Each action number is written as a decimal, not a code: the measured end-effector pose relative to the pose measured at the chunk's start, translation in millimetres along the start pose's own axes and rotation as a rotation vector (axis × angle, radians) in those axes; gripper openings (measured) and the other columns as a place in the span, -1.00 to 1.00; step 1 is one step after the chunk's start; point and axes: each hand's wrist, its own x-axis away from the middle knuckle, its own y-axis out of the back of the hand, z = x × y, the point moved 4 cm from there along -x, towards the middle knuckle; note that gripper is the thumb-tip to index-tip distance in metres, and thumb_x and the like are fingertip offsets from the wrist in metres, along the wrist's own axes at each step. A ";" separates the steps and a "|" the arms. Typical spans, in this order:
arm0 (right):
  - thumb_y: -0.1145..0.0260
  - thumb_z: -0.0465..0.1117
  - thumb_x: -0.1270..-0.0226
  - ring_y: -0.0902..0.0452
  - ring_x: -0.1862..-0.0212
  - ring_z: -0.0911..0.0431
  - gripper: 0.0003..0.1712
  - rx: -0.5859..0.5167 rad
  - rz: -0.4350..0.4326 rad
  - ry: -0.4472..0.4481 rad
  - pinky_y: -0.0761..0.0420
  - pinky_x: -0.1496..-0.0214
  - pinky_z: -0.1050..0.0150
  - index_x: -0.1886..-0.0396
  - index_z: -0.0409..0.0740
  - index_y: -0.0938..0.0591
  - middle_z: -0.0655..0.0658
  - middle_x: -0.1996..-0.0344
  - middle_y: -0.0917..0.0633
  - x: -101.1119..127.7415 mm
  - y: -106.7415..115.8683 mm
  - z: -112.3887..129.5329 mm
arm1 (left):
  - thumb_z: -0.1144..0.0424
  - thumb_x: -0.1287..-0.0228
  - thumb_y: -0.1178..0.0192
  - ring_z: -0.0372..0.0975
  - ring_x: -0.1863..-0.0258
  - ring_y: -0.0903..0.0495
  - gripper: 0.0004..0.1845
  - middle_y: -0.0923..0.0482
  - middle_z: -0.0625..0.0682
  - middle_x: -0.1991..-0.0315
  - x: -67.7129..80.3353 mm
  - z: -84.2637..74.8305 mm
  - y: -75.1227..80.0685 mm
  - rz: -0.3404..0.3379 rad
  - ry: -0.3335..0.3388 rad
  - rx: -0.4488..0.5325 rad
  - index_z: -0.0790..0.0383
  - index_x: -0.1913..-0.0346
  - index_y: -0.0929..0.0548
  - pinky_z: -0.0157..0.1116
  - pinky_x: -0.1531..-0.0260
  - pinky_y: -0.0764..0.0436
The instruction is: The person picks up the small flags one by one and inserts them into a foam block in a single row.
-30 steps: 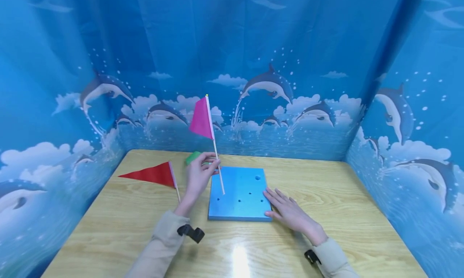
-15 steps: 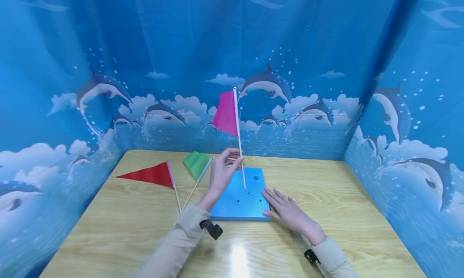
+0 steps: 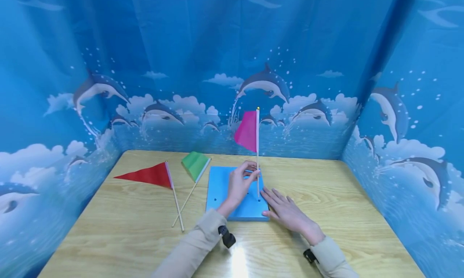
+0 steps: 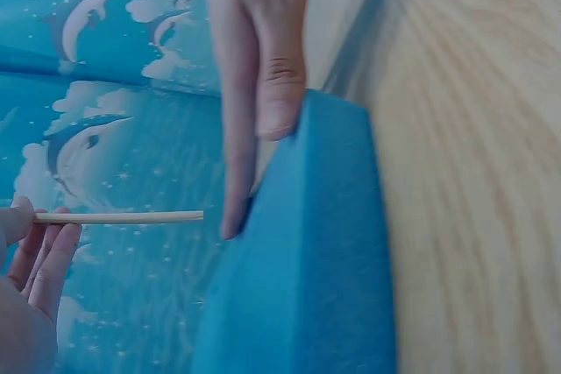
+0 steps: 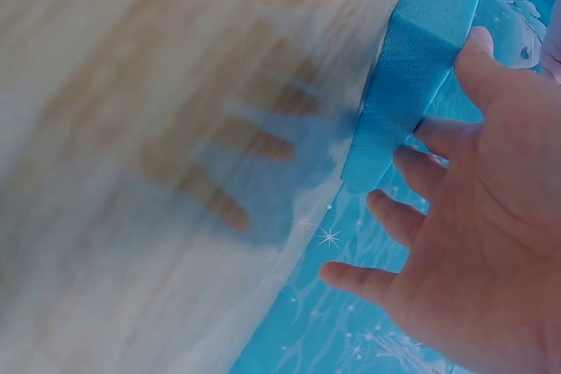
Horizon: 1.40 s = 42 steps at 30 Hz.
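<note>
My left hand (image 3: 239, 185) pinches the wooden stick of a pink flag (image 3: 247, 132) between thumb and fingers. The flag stands nearly upright over the right side of a blue foam board (image 3: 219, 179), its lower end overlapping a small hole near that edge. In the left wrist view, a narrow gap shows between the stick's tip (image 4: 188, 216) and the board. My right hand (image 3: 288, 215) lies with straight, spread fingers at the board's right edge; in the right wrist view, its thumb touches the board's corner. The left hand hides part of the board.
Left of the board, a red triangular flag (image 3: 156, 176) and a green flag (image 3: 195, 165) lie on the wooden table (image 3: 108, 229), their sticks crossed. A blue curtain (image 3: 203, 48) printed with dolphins surrounds the table's back and sides.
My left hand has carried the pink flag rightward across the board and lowered it, turning the stick upright. The green flag has come into full view. My right hand stays put.
</note>
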 end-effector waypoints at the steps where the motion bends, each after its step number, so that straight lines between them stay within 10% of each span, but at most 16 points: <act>1: -0.07 0.16 -0.59 0.00 -0.58 -0.27 -0.22 0.005 -0.002 0.002 -0.07 -0.42 -0.54 -0.62 -0.09 -0.16 -0.18 -0.60 -0.14 0.1 0.0 0.2 | 0.32 -0.41 -0.27 -0.10 0.26 -0.78 -0.82 -0.74 0.12 0.19 0.8 2.0 -1.6 0.000 0.002 -0.003 0.24 -0.01 -0.68 -0.40 0.26 -0.76; 42: -0.06 0.17 -0.59 -0.01 -0.58 -0.25 -0.21 0.022 -0.002 -0.005 -0.11 -0.41 -0.54 -0.62 -0.10 -0.14 -0.21 -0.58 -0.16 0.2 1.0 1.0 | 0.28 -0.41 -0.29 -0.13 0.23 -0.79 -0.86 -0.76 0.10 0.19 18.6 23.6 -16.6 0.093 0.054 -0.163 0.25 0.08 -0.71 -0.48 0.28 -0.72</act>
